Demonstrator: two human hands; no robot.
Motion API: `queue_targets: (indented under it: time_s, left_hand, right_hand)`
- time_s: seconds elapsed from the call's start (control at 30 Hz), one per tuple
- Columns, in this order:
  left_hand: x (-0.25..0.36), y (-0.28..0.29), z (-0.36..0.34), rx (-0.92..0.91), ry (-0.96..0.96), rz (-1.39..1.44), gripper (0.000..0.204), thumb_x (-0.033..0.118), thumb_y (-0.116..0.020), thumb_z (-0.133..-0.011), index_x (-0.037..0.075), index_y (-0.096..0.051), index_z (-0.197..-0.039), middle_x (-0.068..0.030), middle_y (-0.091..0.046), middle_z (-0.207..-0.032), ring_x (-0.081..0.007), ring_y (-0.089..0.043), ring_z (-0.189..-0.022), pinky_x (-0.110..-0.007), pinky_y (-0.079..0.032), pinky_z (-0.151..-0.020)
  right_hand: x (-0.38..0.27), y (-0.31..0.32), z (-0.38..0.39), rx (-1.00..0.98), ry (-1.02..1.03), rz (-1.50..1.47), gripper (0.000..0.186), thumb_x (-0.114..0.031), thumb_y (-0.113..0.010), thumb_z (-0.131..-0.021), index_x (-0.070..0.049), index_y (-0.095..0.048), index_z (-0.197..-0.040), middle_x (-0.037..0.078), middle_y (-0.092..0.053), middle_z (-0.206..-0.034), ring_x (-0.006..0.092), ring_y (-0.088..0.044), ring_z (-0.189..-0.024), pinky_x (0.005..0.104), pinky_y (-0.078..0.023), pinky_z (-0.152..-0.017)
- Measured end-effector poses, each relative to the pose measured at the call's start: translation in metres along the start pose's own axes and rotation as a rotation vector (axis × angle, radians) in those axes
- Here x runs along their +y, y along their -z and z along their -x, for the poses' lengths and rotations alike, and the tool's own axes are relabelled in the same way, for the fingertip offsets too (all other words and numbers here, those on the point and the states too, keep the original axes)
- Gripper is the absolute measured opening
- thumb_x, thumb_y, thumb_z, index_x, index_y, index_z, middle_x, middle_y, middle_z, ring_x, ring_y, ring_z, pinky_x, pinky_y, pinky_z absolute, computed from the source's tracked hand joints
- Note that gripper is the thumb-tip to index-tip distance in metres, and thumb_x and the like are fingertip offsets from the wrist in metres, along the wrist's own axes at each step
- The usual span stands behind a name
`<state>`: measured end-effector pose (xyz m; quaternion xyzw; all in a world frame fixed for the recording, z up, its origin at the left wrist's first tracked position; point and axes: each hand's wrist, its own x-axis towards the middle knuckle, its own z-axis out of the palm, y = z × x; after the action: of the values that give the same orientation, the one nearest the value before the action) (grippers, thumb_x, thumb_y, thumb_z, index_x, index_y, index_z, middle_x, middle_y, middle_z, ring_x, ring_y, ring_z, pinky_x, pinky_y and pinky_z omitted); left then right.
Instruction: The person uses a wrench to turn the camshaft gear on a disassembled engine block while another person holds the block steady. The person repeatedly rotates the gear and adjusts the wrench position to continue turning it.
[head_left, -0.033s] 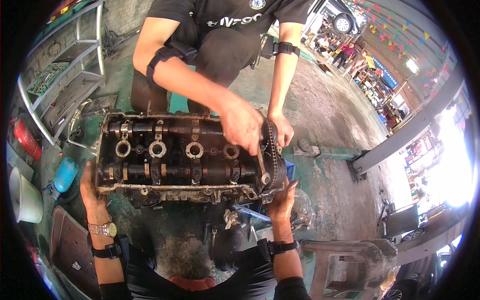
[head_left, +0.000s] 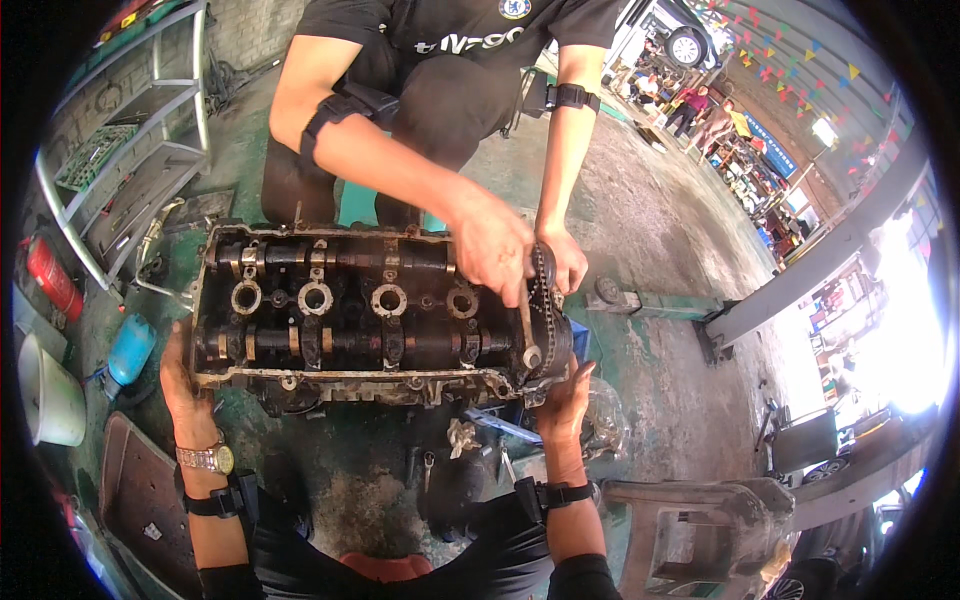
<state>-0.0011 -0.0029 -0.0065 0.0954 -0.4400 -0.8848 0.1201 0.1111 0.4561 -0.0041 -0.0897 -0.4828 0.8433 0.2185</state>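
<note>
Cylinder head, one heavy oily casting with four round wells along its middle and two camshafts running its length, sits between two hands from the near side and two from the far side. The left hand grips its left end from below, fingers curled under the lower corner, a metal watch on the wrist. The right hand is pressed up under the lower right corner, fingers spread against the casting just below the timing chain. Across from these, a co-worker's two hands work that same right end: one hand lies on top beside the chain, the other hand is just behind the chain. Both short ends are taken up by hands; the long near edge is free between the person's wrists, with stained green floor open to the right. Left of the left hand stand one blue bottle, one white bucket and one red extinguisher.
</note>
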Motion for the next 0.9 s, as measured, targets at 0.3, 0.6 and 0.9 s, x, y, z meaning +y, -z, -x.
queue_targets:
  time_s: [0.3,0.6,0.9]
  left_hand:
    - [0.0014,-0.0031,0.0018,0.007,0.006,-0.014,0.041,0.030,-0.054,-0.090,-0.005,-0.056,-0.112,-0.0112,-0.062,-0.103,-0.0195,-0.061,-0.087,-0.031,-0.049,-0.077]
    - [0.0005,-0.0047,0.0016,0.028,-0.005,0.017,0.041,0.029,-0.055,-0.089,-0.005,-0.055,-0.112,-0.0128,-0.061,-0.104,-0.0211,-0.062,-0.088,-0.032,-0.050,-0.077]
    - [0.0024,-0.0051,0.0009,0.005,0.023,0.019,0.040,0.028,-0.051,-0.091,-0.006,-0.054,-0.113,-0.0138,-0.062,-0.103,-0.0214,-0.063,-0.087,-0.032,-0.050,-0.077]
  right_hand:
    - [-0.0009,-0.0017,0.0007,0.005,0.001,-0.008,0.075,-0.061,-0.039,-0.088,-0.002,-0.032,-0.135,0.013,-0.045,-0.131,0.0290,-0.044,-0.119,0.0447,-0.033,-0.101]
    - [-0.0040,-0.0072,0.0044,0.040,-0.020,-0.022,0.073,-0.060,-0.038,-0.089,-0.003,-0.035,-0.134,0.012,-0.047,-0.129,0.0284,-0.044,-0.118,0.0440,-0.034,-0.101]
    - [-0.0041,-0.0078,0.0040,0.034,-0.010,0.003,0.072,-0.060,-0.035,-0.089,-0.003,-0.035,-0.134,0.011,-0.047,-0.130,0.0275,-0.044,-0.120,0.0437,-0.033,-0.102]
